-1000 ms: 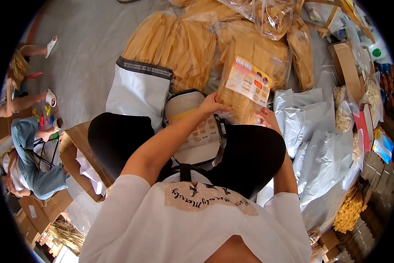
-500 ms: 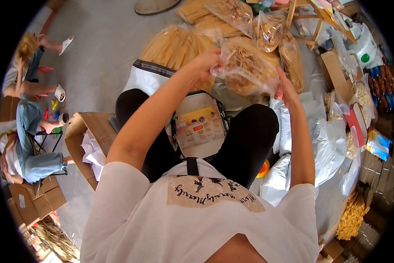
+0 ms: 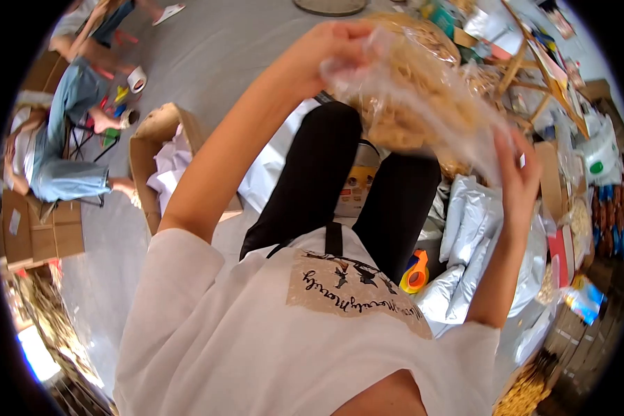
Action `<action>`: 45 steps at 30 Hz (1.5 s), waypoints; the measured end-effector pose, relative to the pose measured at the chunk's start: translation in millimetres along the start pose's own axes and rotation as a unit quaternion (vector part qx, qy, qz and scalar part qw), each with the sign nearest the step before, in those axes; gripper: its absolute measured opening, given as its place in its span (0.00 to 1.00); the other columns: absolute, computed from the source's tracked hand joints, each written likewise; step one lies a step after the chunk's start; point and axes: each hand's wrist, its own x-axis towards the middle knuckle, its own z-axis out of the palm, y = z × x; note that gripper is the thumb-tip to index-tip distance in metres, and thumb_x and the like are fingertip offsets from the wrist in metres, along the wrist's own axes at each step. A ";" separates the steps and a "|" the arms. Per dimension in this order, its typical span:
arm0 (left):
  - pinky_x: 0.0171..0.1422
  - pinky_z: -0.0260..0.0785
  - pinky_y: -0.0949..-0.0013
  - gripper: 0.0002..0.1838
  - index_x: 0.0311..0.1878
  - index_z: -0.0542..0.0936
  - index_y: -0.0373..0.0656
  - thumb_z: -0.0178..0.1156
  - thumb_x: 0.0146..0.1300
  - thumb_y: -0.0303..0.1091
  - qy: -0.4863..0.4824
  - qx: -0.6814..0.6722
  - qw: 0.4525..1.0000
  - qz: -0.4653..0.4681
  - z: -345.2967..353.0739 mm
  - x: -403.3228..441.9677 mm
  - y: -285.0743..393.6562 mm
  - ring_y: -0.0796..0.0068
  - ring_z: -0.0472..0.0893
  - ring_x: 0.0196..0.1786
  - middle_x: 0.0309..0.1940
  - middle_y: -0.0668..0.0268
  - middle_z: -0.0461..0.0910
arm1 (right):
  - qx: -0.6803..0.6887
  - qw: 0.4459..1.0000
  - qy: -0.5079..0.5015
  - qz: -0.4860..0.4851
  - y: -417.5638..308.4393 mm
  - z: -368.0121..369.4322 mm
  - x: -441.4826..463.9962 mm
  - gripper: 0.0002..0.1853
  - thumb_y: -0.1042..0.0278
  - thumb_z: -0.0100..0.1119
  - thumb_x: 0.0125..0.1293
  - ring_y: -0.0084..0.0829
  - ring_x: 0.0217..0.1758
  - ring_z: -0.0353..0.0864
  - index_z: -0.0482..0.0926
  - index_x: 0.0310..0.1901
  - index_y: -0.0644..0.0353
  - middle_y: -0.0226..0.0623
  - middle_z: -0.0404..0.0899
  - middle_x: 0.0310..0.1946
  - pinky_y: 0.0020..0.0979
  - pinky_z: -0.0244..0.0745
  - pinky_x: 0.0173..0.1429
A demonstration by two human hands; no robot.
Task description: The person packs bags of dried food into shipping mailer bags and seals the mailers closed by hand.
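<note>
A clear plastic bag [image 3: 423, 104] full of flat tan strips hangs stretched between my hands, above and beyond my knees. My left hand [image 3: 343, 52] is closed on the bag's left corner, the plastic bunched at its fingers. At the other end, my right hand [image 3: 518, 166] pinches the right edge of the plastic, blurred a little by motion. Another bag of tan strips [image 3: 430, 35] shows behind the held one. Between my knees stands a container with a printed label [image 3: 357, 191], mostly hidden by my legs.
Silvery packets [image 3: 471, 222] and an orange tape dispenser [image 3: 414, 272] lie right of my legs. An open carton [image 3: 145, 152] with pale paper stands left. Seated people [image 3: 69, 166] are at far left. A wooden frame [image 3: 534, 76] stands at upper right.
Both hands have lifted the bag and spread farther apart, stretching its plastic. The view has turned and shifted. My knees have come closer together.
</note>
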 end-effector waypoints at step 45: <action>0.31 0.74 0.69 0.10 0.36 0.76 0.32 0.48 0.51 0.22 0.788 -0.265 0.540 -0.135 -265.0 10.5 -273.5 0.65 0.78 0.34 0.33 0.56 0.77 | 0.278 0.680 -0.463 0.497 55.5 44.5 -188.9 0.07 0.73 0.60 0.55 0.14 0.25 0.70 0.79 0.33 0.68 0.27 0.78 0.23 0.19 0.66 0.28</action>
